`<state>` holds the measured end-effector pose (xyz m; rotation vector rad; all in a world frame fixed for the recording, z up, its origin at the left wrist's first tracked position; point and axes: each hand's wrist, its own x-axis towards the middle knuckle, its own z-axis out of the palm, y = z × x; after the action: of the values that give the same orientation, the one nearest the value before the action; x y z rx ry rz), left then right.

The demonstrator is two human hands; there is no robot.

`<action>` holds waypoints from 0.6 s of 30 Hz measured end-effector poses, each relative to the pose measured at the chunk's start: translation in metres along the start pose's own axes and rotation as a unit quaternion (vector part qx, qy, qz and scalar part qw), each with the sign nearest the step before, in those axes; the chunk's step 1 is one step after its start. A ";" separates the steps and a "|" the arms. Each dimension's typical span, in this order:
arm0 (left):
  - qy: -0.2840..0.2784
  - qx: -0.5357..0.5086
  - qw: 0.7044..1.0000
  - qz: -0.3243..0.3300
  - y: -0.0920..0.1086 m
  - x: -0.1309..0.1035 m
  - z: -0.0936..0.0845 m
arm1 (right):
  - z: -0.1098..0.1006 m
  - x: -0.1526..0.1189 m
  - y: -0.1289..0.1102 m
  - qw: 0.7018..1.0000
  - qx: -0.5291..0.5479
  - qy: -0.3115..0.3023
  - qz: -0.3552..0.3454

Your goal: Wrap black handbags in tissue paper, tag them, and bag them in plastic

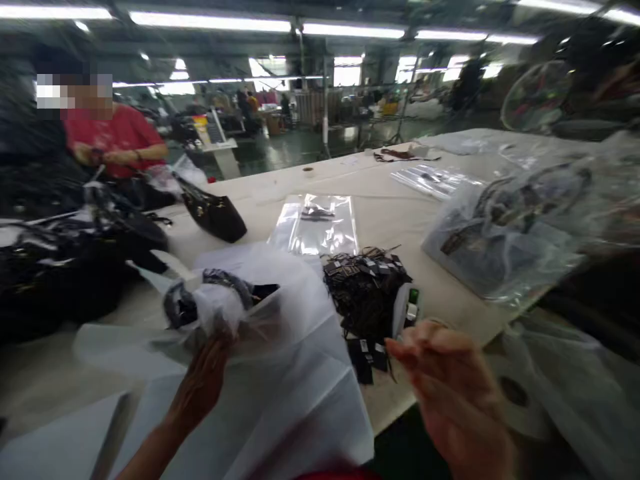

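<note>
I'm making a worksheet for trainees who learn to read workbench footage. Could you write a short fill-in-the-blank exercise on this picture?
1. The left hand is at a bundle lying on sheets coloured ____.
2. In this view, the dark tags lie to the ____ of the bundle.
3. The right hand is nearer the dark tags than the ____ hand is.
4. The co-worker's shirt is ____.

Missing words: white; right; left; red.

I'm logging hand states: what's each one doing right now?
Left hand: at the white wrapping; open or gripping cannot be told.
Right hand: fingers curled, blurred; holding anything cannot be told.
</note>
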<state>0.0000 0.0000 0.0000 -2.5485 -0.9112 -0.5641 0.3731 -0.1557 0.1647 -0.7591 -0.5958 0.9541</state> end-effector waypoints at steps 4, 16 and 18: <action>-0.006 -0.007 1.000 -0.008 -0.001 0.002 0.007 | -0.003 0.011 0.038 0.993 0.026 0.091 0.073; -0.023 0.009 1.000 -0.006 0.000 0.006 0.004 | -0.015 0.020 0.060 0.982 0.030 0.140 0.126; -0.023 0.002 1.000 -0.008 0.001 0.007 0.003 | -0.025 0.017 0.066 0.982 0.013 0.138 0.128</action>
<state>0.0064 0.0047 0.0009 -2.5632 -0.9486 -0.5092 0.3669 -0.1245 0.0998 -0.9407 -0.2449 1.0661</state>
